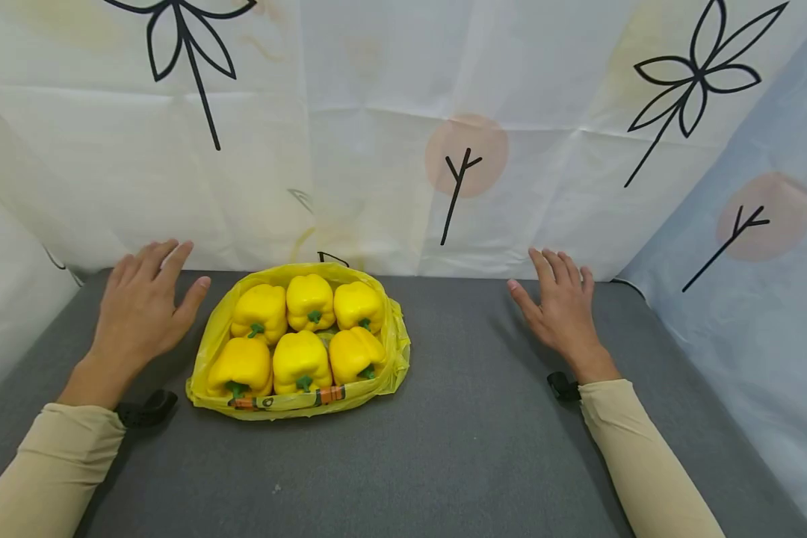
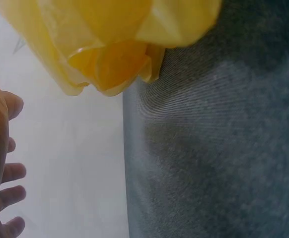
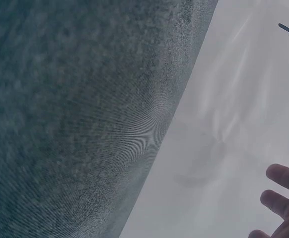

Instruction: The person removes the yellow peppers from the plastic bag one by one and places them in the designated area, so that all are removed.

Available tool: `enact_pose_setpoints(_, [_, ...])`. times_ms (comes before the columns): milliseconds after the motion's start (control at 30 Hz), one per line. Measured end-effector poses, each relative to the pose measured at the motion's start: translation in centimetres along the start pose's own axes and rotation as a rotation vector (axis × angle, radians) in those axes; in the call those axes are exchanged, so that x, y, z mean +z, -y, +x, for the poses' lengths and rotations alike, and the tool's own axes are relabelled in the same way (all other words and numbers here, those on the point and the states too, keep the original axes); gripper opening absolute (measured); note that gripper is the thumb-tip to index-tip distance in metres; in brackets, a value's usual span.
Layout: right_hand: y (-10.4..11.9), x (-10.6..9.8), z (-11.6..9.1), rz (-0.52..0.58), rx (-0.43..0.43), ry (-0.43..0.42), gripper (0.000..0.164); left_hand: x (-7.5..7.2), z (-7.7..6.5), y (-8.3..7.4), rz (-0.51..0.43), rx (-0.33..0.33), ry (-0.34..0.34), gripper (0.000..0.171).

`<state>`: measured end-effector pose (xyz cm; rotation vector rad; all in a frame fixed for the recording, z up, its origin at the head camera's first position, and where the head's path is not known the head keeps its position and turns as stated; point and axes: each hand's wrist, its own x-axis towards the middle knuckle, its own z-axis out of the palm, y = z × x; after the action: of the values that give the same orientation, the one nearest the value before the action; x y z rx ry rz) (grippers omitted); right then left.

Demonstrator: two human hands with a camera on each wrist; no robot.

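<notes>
Several yellow bell peppers (image 1: 301, 362) with green stems sit in two rows inside a yellow plastic bag (image 1: 400, 340), whose rim is spread wide. My left hand (image 1: 141, 302) is just left of the bag, apart from it, fingers extended and holding nothing. In the left wrist view the side of the bag (image 2: 179, 25) hangs into the top, with fingertips at the left edge. Farther off, to the right of the bag, my right hand (image 1: 560, 310) hovers over the table with fingers spread and nothing in them. Only some of its fingers (image 3: 283, 178) show in the right wrist view.
A grey cloth-covered table (image 1: 444, 448) lies under everything. Behind it hangs a pale curtain (image 1: 376, 149) with leaf and tree drawings, and a bluish sheet (image 1: 767, 314) closes the right side. Each wrist wears a black band (image 1: 149, 409).
</notes>
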<state>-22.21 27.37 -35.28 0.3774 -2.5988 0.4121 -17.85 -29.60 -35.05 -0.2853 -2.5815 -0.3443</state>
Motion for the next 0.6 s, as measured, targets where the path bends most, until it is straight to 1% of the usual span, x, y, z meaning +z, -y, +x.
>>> enact_pose_setpoints(67, [0.0,0.0,0.0,0.007,-0.005,-0.013,0.067,0.2,0.0,-0.1,-0.026,0.008,-0.021,0.056])
enact_pose_setpoints(167, [0.1,0.1,0.0,0.02,-0.007,-0.028,0.065,0.5,-0.1,-0.2,-0.086,-0.012,-0.018,0.052])
enact_pose_setpoints(300, [0.3,0.2,-0.1,0.044,0.005,-0.027,0.063,1.0,-0.4,-0.4,-0.209,-0.078,0.034,0.052])
enact_pose_setpoints(433, [0.6,0.2,-0.2,0.095,0.035,0.005,0.061,1.4,-0.5,-0.5,-0.353,-0.114,0.076,0.05])
enact_pose_setpoints(500, [0.8,0.1,-0.3,0.136,0.048,0.019,0.061,1.6,-0.6,-0.4,-0.409,-0.13,0.104,0.049])
enact_pose_setpoints(600, [1.0,0.2,-0.3,0.192,0.055,0.028,0.06,1.9,-0.7,-0.2,-0.467,-0.158,0.143,0.049])
